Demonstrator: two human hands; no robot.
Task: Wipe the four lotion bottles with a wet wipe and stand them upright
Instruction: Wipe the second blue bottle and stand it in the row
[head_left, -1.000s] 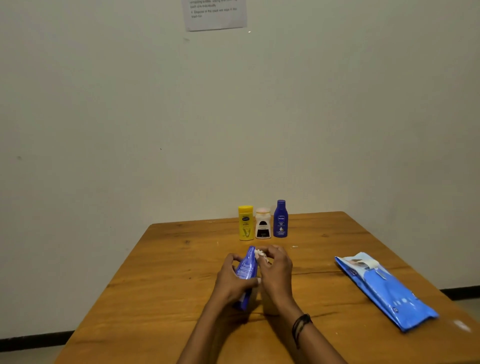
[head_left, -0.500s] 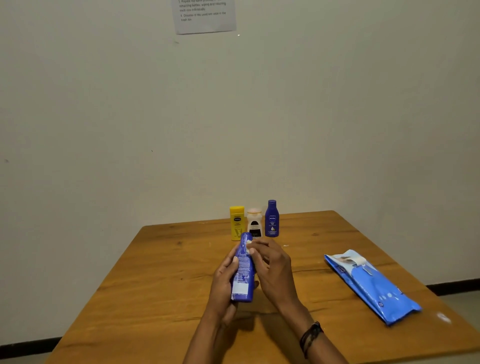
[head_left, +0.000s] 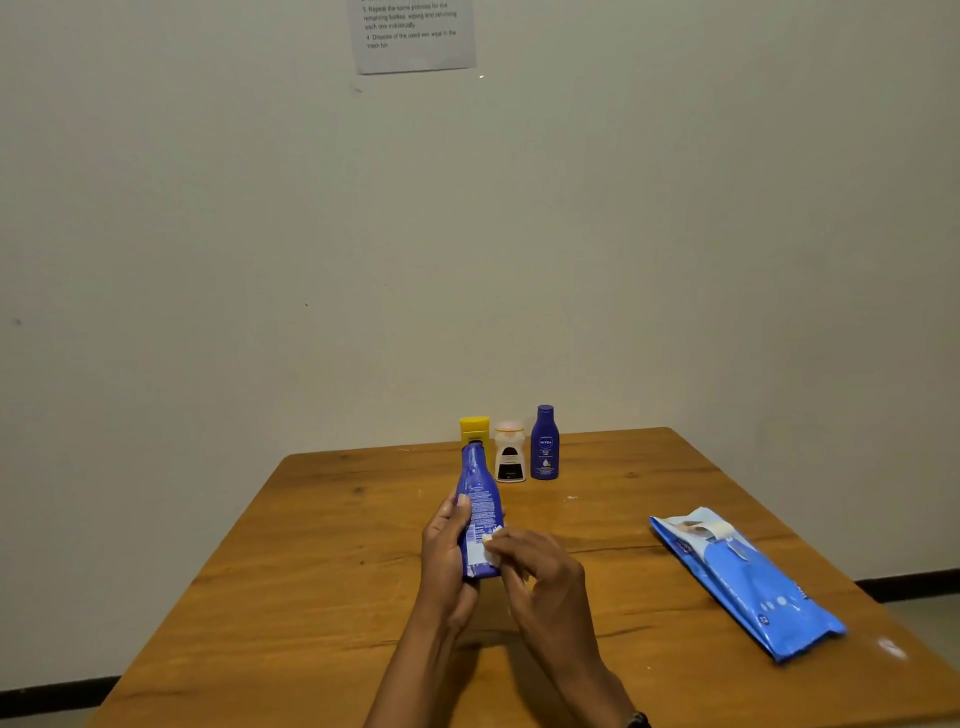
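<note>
Fingers (head_left: 459, 505) of the left hand (head_left: 445, 558) curled round a blue lotion bottle (head_left: 480, 488), held above the wooden table (head_left: 311, 545). The right hand (head_left: 543, 579) pinched a wet wipe (head_left: 491, 537) against its label. Beyond stood a yellow bottle (head_left: 474, 428), a white bottle (head_left: 510, 457) and a dark blue Nivea bottle (head_left: 544, 442), upright in a row; a blue wipes pack (head_left: 748, 582) lay to the right.

Both forearms are stretched in over the near edge of the tabletop (head_left: 311, 519), with the hands held side by side above its middle. The bottle (head_left: 479, 499) is gripped upright by the left hand (head_left: 445, 556). A wipe (head_left: 491, 538) is pinched against it by the right hand (head_left: 543, 577), whose fingers are curled.
</note>
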